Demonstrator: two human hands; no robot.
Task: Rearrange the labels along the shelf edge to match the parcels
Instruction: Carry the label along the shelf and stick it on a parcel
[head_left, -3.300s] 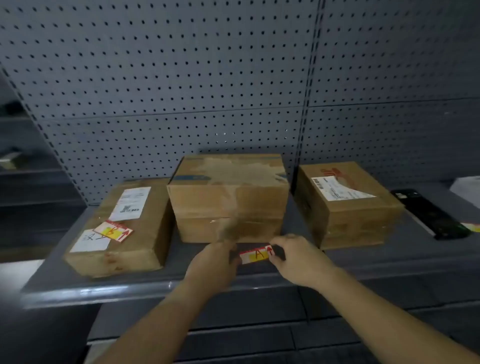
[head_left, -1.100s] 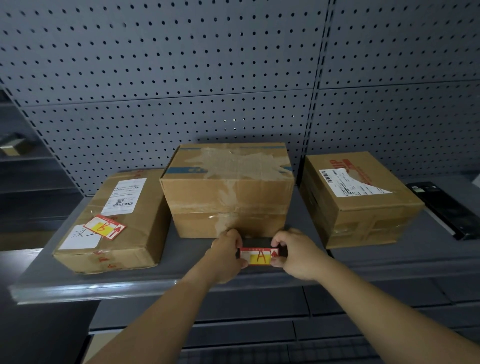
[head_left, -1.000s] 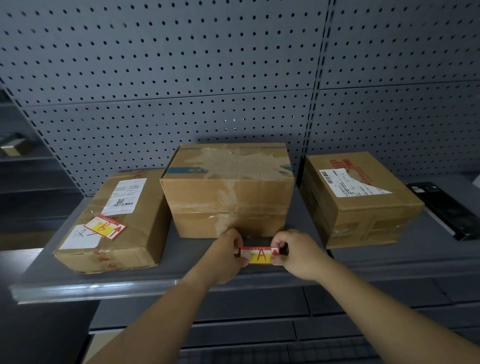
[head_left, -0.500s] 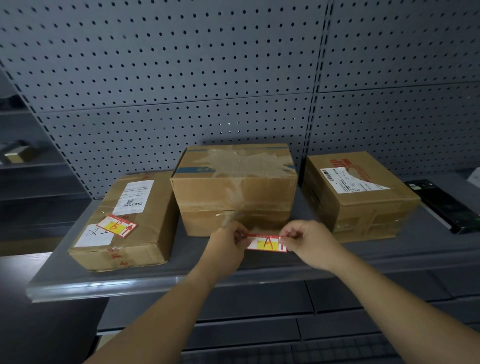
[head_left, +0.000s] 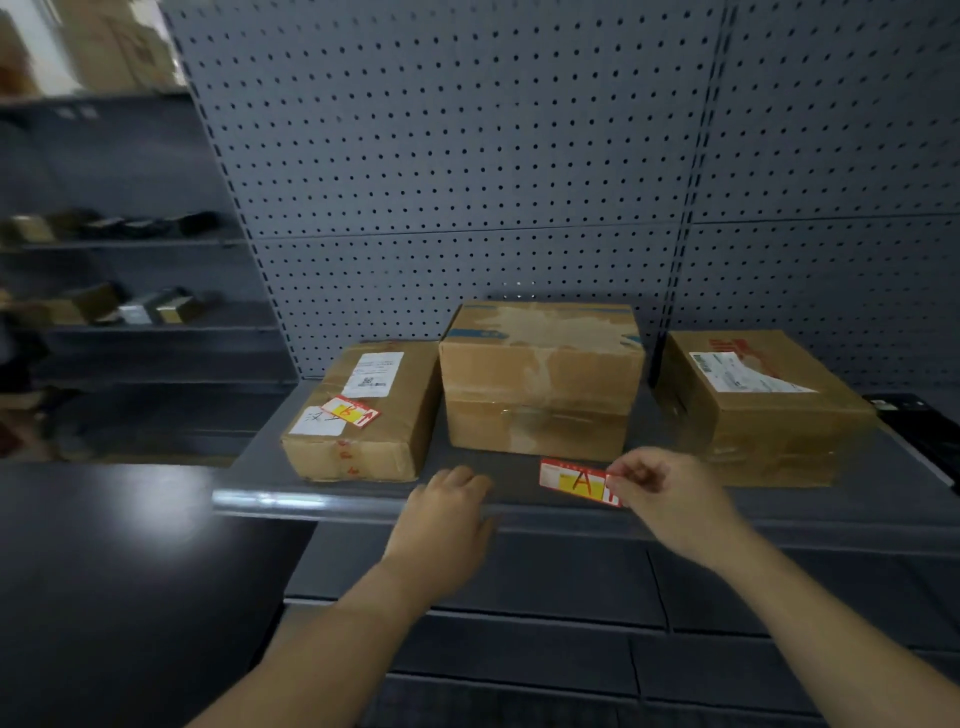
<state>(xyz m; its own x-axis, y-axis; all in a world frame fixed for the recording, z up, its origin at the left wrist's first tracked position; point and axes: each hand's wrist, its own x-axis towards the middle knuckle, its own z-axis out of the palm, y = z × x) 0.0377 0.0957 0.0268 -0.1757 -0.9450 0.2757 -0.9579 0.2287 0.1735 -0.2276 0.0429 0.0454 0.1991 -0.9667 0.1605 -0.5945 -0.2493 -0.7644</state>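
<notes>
From my remote seat, the grey pegboard wall (head_left: 467, 156) fills most of the view, and the grey shelf (head_left: 322, 501) runs across below it. Off to the left, a blurred side rack (head_left: 156, 327) carries small boxes.

Three cardboard parcels stand in a row on the shelf:
- The middle parcel (head_left: 540, 374) is the tallest and is patched with tape on top.
- The right parcel (head_left: 763, 415) stands apart from it and has a white shipping slip on top.
- The left parcel (head_left: 363, 431) is flatter and sits just beside the middle one.

A dark flat item (head_left: 914, 431) lies at the far right, but I cannot make out what it is.

My left hand (head_left: 447, 519) is over the front lip of the shelf, between the left and middle parcels. Its fingers are loosely bent and grip nothing. I cannot tell whether it touches the metal.

My right hand (head_left: 670, 499) pinches the right end of the A label (head_left: 574, 480) between thumb and fingers. This red-and-yellow strip is held slightly tilted, just in front of the middle parcel and above the shelf's front edge. The B label (head_left: 350, 411), in the same colours, lies on top of the left parcel, partly over a white sticker.
</notes>
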